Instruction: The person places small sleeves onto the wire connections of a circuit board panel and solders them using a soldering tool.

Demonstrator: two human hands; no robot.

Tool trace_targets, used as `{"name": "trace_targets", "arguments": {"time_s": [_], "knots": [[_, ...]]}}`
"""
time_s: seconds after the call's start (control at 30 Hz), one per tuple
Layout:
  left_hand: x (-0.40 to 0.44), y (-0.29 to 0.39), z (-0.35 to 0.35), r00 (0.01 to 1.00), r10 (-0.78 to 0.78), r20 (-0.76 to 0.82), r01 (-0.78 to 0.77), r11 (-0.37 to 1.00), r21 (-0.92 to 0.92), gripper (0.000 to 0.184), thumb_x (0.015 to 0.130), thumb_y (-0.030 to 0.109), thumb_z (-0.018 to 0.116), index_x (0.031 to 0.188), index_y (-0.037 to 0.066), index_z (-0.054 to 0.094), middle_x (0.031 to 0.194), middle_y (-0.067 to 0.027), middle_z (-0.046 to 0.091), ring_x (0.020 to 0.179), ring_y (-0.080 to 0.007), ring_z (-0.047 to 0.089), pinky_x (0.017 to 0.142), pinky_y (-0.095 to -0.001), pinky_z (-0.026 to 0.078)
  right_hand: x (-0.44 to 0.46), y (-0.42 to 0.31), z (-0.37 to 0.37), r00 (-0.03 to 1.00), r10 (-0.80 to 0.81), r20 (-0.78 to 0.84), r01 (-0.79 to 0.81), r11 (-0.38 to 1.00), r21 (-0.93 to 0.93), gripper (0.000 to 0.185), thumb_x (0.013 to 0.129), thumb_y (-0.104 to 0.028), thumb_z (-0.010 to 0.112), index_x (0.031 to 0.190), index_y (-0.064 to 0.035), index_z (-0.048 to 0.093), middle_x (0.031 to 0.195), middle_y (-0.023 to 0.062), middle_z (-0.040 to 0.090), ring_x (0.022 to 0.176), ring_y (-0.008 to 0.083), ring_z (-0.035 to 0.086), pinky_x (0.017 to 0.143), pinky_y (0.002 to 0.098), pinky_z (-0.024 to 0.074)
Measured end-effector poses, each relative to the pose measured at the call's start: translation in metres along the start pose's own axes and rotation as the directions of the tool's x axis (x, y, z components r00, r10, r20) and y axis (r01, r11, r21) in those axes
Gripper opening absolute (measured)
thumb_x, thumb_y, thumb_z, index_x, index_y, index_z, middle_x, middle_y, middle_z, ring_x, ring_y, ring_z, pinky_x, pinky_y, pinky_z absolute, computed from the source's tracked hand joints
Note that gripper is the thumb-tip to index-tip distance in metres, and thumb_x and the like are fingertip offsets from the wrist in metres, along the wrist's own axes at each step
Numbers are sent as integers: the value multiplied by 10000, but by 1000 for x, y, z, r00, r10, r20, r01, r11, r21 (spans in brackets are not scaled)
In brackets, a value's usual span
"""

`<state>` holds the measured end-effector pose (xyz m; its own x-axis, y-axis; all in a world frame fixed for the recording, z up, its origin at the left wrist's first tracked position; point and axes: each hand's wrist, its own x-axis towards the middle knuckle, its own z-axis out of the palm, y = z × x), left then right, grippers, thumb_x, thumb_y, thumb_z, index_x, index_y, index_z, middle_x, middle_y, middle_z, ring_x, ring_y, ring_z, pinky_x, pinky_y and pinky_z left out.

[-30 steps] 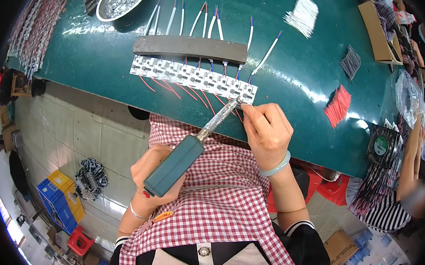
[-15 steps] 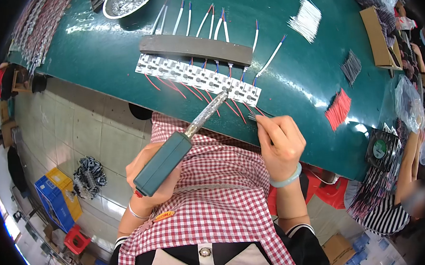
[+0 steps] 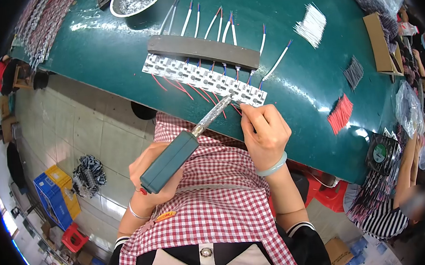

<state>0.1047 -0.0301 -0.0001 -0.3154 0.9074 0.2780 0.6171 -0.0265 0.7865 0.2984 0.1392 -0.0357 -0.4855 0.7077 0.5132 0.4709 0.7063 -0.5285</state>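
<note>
through the head view i see the left grip wrapped round a soldering iron, its tip ahead at the white circuit-board strip; the right grip pinches thin dark wire beside that tip.

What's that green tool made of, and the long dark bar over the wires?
The tool's green handle looks like plastic: smooth, evenly coloured. Its shaft is probably metal, being silvery and mottled. The dark bar looks dull and plain, maybe metal or painted wood; its surface leaves that open.
</note>
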Motion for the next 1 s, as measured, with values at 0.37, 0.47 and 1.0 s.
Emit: {"name": "trace_targets", "arguments": {"time_s": [0.37,0.47,1.0], "knots": [[3,-2,7,998,-58,18,59,995,-79,239,746,-30,794,975,-66,737,910,-150,729,728,-226,723,630,-302,548,3,-5,-3,999,45,17,-45,999,-29,263,728,93,819,948,-40,763,751,70,586,653,225,623,584,349,500],[5,-2,8,998,-53,26,55,996,-75,235,739,-29,792,963,-64,733,885,-148,719,709,-231,713,616,-306,538,1,-2,-2,1000,19,18,-18,999,-30,267,742,64,812,978,-48,755,763,64,584,666,221,619,568,345,499],[7,-1,2,1000,12,-8,-12,999,-42,205,740,-36,790,929,-75,721,834,-160,692,662,-241,681,588,-313,521,0,-1,-1,999,7,32,-6,998,-55,267,748,44,806,993,-51,757,787,61,595,678,217,621,567,344,505]]}}
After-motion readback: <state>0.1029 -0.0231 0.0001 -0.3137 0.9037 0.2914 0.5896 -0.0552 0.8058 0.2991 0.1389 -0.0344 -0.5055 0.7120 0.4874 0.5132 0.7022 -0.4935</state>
